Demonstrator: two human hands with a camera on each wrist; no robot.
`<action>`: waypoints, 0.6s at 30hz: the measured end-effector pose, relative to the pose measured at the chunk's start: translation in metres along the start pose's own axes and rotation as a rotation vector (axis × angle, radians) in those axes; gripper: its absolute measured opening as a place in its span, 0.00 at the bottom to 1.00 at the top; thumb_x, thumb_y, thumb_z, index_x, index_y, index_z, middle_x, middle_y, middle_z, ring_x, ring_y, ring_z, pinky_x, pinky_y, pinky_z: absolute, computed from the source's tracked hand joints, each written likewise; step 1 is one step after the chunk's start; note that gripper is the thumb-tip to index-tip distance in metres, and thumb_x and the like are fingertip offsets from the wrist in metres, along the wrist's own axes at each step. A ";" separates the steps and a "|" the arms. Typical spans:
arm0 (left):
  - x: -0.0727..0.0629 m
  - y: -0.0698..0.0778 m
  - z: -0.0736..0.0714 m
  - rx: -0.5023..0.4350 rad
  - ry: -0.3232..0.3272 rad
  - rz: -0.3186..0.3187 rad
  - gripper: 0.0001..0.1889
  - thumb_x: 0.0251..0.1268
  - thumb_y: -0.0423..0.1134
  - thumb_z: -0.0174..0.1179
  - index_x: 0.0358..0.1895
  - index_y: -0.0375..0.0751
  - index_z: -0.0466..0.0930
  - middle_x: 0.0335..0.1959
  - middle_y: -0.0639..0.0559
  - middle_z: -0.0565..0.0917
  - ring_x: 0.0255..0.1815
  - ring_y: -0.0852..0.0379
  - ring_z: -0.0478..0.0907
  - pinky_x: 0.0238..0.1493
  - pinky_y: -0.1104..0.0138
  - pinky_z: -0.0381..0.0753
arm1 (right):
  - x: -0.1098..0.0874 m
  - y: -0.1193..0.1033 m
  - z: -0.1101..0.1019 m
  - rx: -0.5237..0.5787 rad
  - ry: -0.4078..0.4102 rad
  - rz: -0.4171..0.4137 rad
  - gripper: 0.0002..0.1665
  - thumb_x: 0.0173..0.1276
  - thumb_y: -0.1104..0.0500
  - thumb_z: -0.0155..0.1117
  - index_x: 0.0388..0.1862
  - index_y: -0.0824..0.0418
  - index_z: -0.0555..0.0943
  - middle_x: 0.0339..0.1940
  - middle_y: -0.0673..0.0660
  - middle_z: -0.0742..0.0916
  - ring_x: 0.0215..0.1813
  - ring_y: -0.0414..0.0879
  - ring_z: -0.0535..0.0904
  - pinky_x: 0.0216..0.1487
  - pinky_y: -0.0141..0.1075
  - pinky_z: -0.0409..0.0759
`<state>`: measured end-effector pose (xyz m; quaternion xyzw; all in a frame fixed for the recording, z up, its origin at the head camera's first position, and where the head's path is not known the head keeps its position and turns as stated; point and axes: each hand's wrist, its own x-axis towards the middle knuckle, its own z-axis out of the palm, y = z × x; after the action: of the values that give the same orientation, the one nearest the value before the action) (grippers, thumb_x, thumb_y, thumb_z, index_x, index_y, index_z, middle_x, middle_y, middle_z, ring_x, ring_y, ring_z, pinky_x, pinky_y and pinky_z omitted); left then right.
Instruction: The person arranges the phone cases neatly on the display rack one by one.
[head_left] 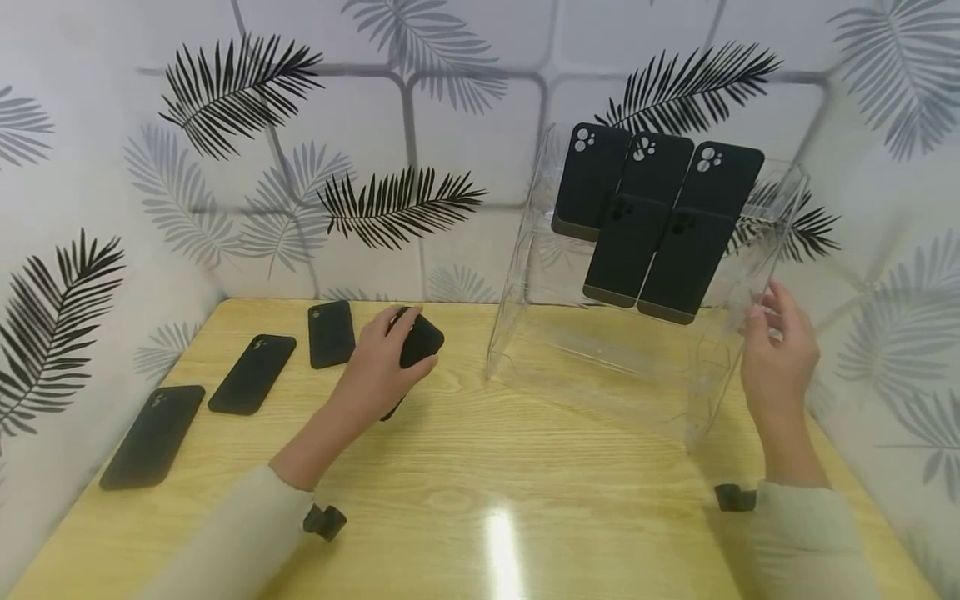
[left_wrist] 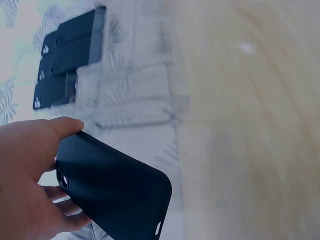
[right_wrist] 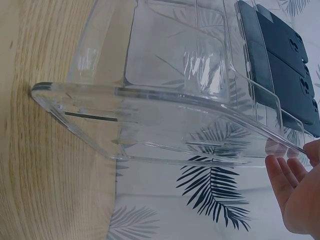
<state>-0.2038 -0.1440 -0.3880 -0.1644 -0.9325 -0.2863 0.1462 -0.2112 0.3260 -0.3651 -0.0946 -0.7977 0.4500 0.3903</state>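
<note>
My left hand (head_left: 375,362) holds a black phone case (head_left: 425,340) above the left-middle of the table, between thumb and fingers. In the left wrist view that phone case (left_wrist: 117,185) is tilted, its camera cut-out close to my palm. On the right, my right hand (head_left: 782,354) pinches the side edge of a clear acrylic display stand (head_left: 600,358). The right wrist view shows my fingertips (right_wrist: 277,172) at the edge of its side panel. Several black phone cases (head_left: 686,258) lean on the stand's upper tiers, three behind and two overlapping them in front.
Left of my left hand, three black phone cases lie on the wooden table (head_left: 450,517): one near the back edge (head_left: 331,335), one farther left (head_left: 252,375) and one nearest me (head_left: 152,437). Leaf-patterned wall covering (head_left: 480,125) rises behind the table and along both sides.
</note>
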 end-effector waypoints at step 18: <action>0.093 0.099 0.028 -0.205 0.112 0.078 0.39 0.70 0.54 0.62 0.80 0.50 0.57 0.76 0.45 0.60 0.72 0.45 0.64 0.67 0.49 0.73 | 0.002 0.003 0.000 -0.002 0.009 -0.041 0.25 0.78 0.57 0.56 0.72 0.47 0.75 0.58 0.58 0.84 0.45 0.24 0.75 0.47 0.19 0.74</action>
<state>-0.2543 -0.0297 -0.3285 -0.1983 -0.8816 -0.3831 0.1917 -0.2133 0.3285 -0.3668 -0.0806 -0.7982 0.4408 0.4027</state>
